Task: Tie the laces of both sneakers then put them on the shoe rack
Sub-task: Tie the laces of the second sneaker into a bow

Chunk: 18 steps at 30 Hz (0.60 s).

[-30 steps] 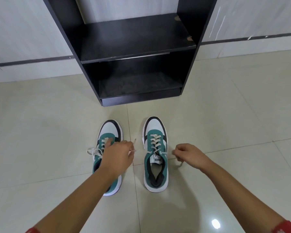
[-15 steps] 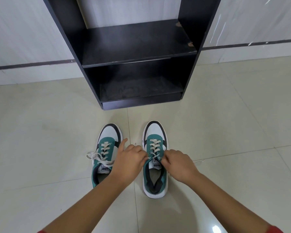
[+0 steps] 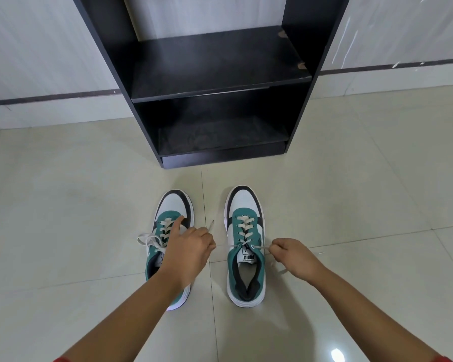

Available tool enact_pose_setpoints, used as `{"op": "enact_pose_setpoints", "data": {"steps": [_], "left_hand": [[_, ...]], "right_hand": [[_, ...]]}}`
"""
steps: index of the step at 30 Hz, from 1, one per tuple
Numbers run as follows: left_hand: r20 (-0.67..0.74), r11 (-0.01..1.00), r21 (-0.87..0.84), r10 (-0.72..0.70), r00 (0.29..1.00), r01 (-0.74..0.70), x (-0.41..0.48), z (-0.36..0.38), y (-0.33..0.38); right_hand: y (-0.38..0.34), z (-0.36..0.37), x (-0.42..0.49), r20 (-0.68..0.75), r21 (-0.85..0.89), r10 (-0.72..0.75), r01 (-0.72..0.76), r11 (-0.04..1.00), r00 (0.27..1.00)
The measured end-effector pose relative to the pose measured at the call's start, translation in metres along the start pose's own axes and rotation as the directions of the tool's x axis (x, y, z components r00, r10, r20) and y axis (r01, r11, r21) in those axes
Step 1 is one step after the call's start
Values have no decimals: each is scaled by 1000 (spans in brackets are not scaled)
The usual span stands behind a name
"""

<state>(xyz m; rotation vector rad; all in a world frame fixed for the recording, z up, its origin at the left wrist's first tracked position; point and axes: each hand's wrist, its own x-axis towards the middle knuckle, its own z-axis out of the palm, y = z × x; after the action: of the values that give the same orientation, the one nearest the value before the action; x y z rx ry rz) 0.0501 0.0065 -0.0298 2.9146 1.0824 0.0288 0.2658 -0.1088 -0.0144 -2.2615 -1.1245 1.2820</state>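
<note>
Two green, white and black sneakers stand side by side on the floor, toes toward the rack. My left hand (image 3: 187,253) hovers over the left sneaker (image 3: 171,212) and pinches one lace end of the right sneaker (image 3: 245,246), the tip sticking up beside my knuckles. My right hand (image 3: 294,257) grips the other lace end, pulled out to the right of that shoe. Both ends are stretched sideways from the top eyelets. The left sneaker's laces (image 3: 148,240) lie loose off its left side. The black shoe rack (image 3: 220,82) stands just beyond the shoes, its shelves bare.
Pale tiled floor (image 3: 351,192) surrounds the shoes. A light wall with a dark stripe (image 3: 50,96) runs behind the rack on both sides.
Half a second ago both hands were together over the right sneaker's tongue. They have since pulled apart sideways, drawing the lace ends taut.
</note>
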Motion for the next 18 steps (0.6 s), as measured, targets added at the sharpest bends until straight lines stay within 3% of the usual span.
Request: {"op": "enact_pose_setpoints", "data": {"steps": [3, 6, 8, 10, 13, 16, 18], "left_hand": [[31, 1000, 12, -24, 999, 24, -1, 2, 1], [-43, 999, -44, -20, 999, 18, -2, 4, 4], [-108, 985, -170, -34, 994, 15, -6, 1, 11], [-61, 908, -407, -140, 988, 104, -12, -8, 25], [312, 553, -701, -331, 891, 451, -14, -15, 43], [582, 135, -758, -302, 755, 638, -7, -19, 49], [665, -67, -736, -256, 702, 673, -3, -21, 52]], "right_hand": [[-2, 1, 1, 4, -33, -14, 14, 999, 1000], [-1, 1, 3, 8, -169, -69, 70, 983, 998], [0, 0, 2, -74, -236, -126, 105, 966, 989], [-4, -2, -4, -253, -254, -197, 131, 958, 947], [-15, -2, -15, -329, -311, -146, 39, 950, 933], [-19, 4, -20, -220, -334, -33, -44, 942, 975], [-17, 5, -18, -154, -219, 10, -44, 975, 988]]}}
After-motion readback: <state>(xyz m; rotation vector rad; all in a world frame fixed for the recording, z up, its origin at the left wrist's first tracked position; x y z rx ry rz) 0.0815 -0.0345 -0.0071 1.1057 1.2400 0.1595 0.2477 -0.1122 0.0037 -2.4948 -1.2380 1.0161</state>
